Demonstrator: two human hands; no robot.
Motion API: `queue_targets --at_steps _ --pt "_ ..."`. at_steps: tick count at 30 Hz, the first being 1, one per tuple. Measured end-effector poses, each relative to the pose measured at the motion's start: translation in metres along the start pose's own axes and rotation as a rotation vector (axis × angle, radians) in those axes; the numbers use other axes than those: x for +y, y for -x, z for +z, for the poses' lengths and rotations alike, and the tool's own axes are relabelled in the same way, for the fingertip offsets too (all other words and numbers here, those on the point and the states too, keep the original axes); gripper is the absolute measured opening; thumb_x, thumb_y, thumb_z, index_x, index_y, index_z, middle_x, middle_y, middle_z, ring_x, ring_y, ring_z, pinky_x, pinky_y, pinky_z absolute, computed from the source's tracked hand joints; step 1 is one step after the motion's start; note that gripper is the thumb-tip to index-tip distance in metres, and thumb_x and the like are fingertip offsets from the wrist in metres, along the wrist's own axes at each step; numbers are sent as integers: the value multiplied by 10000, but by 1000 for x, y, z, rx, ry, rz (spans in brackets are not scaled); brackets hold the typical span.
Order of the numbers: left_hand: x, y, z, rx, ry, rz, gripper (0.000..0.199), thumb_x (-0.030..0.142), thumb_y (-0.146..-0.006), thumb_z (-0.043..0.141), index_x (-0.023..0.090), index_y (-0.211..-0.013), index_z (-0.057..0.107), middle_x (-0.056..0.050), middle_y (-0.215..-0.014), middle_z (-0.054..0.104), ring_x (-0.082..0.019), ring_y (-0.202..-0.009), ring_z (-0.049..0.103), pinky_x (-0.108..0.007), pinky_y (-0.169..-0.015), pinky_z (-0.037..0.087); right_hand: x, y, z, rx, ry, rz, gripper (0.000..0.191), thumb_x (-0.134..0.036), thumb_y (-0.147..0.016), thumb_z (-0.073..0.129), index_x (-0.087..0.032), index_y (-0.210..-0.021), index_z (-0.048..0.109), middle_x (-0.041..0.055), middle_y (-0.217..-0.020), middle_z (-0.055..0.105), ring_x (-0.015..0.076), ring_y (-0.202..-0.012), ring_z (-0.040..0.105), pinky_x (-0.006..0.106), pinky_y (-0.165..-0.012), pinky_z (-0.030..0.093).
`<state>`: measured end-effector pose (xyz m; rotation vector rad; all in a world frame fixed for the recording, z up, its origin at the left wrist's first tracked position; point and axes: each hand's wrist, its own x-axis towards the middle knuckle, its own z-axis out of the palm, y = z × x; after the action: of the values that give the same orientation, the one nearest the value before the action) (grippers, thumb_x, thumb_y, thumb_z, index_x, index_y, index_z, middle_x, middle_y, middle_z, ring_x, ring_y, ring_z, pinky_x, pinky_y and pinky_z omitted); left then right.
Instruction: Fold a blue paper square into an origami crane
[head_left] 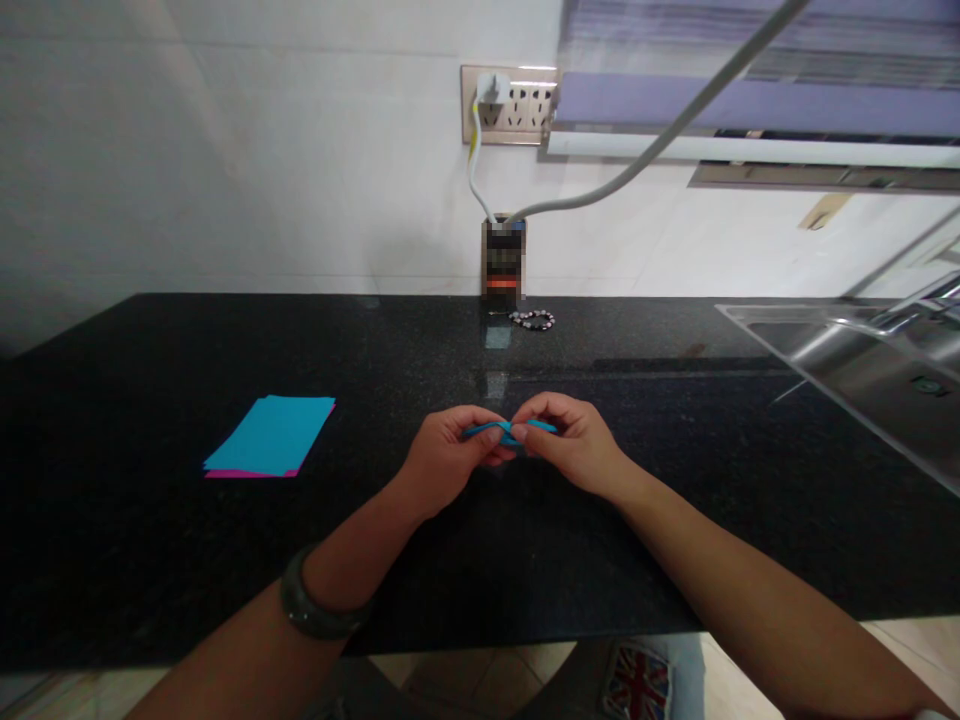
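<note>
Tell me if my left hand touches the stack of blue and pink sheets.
Apart. The head view shows dark countertop between the left hand and the stack. The hand pinches a blue piece.

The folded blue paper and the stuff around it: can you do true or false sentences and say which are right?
1. The left hand and right hand hold the small folded blue paper. True.
2. The flat stack of blue and pink paper lies under the right hand. False: the stack lies left of both hands.
3. The dark round bangle is on the right arm. False: the bangle is on the left arm.
4. A white plug sits in the beige rectangular wall socket. True.
</note>
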<state>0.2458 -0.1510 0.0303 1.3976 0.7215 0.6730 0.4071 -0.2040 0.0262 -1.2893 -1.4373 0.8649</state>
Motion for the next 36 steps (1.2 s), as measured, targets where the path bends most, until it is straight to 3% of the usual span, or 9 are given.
queue_targets --at_steps 5,16,36 --pt "-2 0 -1 13 -37 52 207 284 -703 622 130 -841 623 -41 -736 670 -149 -668 642 -266 -638 522 4 -1 -2 -26 36 8 226 -331 -749 582 -151 -885 596 2 -664 575 90 -551 511 216 -515 415" --pt "0 -1 0 72 -15 24 224 314 -655 663 125 -773 642 -26 -666 665 -128 -588 628 -221 -546 517 -2 -2 -5 -45 274 -332 124 -245 -786 555 -195 -873 628 33 -796 636 130 -740 578 256 -682 444" --pt "-3 -1 -1 71 -116 107 189 299 -682 644 133 -772 652 -29 -665 663 -134 -615 627 -231 -588 508 -3 -1 -4 -34 300 -307 110 -220 -819 497 -170 -817 595 26 -757 606 118 -714 556 243 -664 427"
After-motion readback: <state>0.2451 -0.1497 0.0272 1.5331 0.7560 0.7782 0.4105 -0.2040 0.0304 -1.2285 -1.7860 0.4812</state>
